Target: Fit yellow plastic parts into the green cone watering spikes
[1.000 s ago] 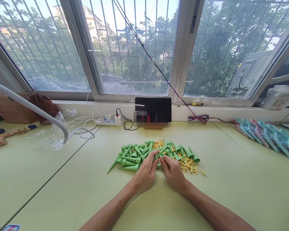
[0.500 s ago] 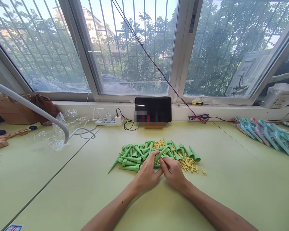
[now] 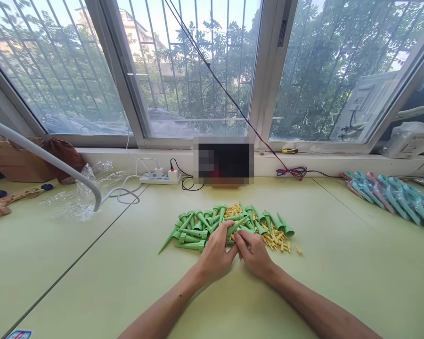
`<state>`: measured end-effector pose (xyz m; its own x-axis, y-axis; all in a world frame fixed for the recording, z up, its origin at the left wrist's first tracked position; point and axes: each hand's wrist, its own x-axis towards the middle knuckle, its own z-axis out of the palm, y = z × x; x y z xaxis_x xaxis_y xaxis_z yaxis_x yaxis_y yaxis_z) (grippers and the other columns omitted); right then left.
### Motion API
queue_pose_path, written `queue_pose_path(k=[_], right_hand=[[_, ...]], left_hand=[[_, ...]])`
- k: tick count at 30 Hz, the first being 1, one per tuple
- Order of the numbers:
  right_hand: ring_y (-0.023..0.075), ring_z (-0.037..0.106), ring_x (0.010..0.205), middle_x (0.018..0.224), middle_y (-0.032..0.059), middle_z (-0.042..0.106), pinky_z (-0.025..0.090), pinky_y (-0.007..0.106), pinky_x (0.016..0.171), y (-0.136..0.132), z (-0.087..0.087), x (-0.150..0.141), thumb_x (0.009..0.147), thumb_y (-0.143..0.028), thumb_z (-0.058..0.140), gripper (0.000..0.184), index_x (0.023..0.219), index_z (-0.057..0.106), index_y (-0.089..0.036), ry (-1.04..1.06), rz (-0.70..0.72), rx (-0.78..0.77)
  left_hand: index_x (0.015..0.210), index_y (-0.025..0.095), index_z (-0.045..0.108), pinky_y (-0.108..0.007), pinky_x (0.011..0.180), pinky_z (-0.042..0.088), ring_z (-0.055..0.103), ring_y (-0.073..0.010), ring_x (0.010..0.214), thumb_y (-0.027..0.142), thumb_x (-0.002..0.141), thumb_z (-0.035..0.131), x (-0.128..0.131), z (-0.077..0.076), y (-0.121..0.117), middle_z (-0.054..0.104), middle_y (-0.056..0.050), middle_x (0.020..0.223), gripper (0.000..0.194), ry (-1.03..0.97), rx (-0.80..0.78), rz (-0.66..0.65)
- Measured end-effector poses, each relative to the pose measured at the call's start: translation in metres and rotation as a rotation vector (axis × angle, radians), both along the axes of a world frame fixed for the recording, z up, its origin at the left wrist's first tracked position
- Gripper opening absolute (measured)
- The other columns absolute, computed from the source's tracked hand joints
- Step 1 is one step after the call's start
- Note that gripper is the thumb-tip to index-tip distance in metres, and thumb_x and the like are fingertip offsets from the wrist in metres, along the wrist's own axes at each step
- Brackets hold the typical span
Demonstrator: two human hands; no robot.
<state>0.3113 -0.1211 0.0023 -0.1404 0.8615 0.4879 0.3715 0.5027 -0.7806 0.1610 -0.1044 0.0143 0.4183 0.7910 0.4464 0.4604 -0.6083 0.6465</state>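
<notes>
My left hand (image 3: 215, 249) is closed round a green plastic cone-shaped spike (image 3: 238, 225), whose pointed end sticks up to the right. Close beside it, my right hand (image 3: 257, 254) pinches with thumb and fingers near the spike's lower end. Whatever sits in that pinch is hidden by the fingers. Just beyond both hands lies a heap of similar green spikes (image 3: 191, 238), with hollow, ribbed wide ends. Small yellow plastic pieces (image 3: 273, 242) are scattered among them, mostly behind and to the right of my right hand. A single yellow piece (image 3: 298, 250) lies apart at the right.
A tablet with a blurred screen (image 3: 224, 162) stands at the sill. Left of it are a power strip (image 3: 159, 178) with cables and a thick white curved tube (image 3: 67, 170). Bagged turquoise and pink items (image 3: 392, 195) lie at right; a cardboard box (image 3: 16, 160) stands far left.
Almost nothing differs. My hands stay together at the spike, with a very slight shift of the fingers.
</notes>
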Motion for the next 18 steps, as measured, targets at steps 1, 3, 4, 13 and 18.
queue_pose_path(k=[1, 3, 4, 13, 18], right_hand=[[0.0134, 0.043, 0.045, 0.05, -0.003, 0.047, 0.034, 0.027, 0.05, 0.0002, -0.0002, -0.0002, 0.1, -0.035, 0.039, 0.038, 0.064, 0.043, -0.022, 0.017, 0.005, -0.017], [0.013, 0.042, 0.043, 0.048, -0.0033, 0.046, 0.033, 0.027, 0.048, 0.0004, -0.0012, -0.0006, 0.1, -0.038, 0.039, 0.04, 0.063, 0.042, -0.022, 0.06, 0.019, -0.059], [0.0128, 0.042, 0.042, 0.048, -0.0035, 0.045, 0.033, 0.026, 0.047, 0.0005, -0.0017, -0.0007, 0.101, -0.039, 0.038, 0.041, 0.064, 0.042, -0.022, 0.083, 0.03, -0.085], [0.012, 0.042, 0.043, 0.048, -0.004, 0.045, 0.032, 0.025, 0.047, -0.0001, -0.0027, -0.0002, 0.101, -0.041, 0.04, 0.042, 0.064, 0.042, -0.022, 0.113, 0.052, -0.147], [0.012, 0.043, 0.043, 0.049, -0.0042, 0.045, 0.033, 0.025, 0.046, 0.0001, -0.0029, -0.0002, 0.101, -0.042, 0.041, 0.039, 0.068, 0.047, -0.021, 0.129, 0.061, -0.156]], left_hand=[[0.124, 0.018, 0.044, -0.036, 0.083, 0.051, 0.063, -0.022, 0.095, 0.021, 0.088, 0.054, 0.0001, -0.0001, -0.0001, 0.063, -0.011, 0.113, 0.037, 0.002, 0.0, 0.002], [0.124, 0.019, 0.043, -0.035, 0.081, 0.051, 0.063, -0.0215, 0.093, 0.021, 0.088, 0.053, 0.0001, -0.0006, -0.0002, 0.062, -0.01, 0.113, 0.037, 0.003, 0.003, 0.005], [0.124, 0.019, 0.043, -0.035, 0.081, 0.051, 0.063, -0.0213, 0.093, 0.021, 0.088, 0.053, 0.0001, -0.0009, -0.0002, 0.062, -0.01, 0.112, 0.037, 0.001, 0.008, 0.005], [0.122, 0.021, 0.043, -0.034, 0.08, 0.05, 0.062, -0.0207, 0.091, 0.02, 0.088, 0.054, 0.0008, -0.001, -0.0006, 0.061, -0.008, 0.111, 0.036, 0.0, 0.018, 0.004], [0.121, 0.021, 0.042, -0.032, 0.076, 0.05, 0.061, -0.0179, 0.083, 0.022, 0.087, 0.055, 0.0003, -0.0027, 0.0006, 0.061, -0.007, 0.107, 0.036, -0.02, 0.023, 0.019]])
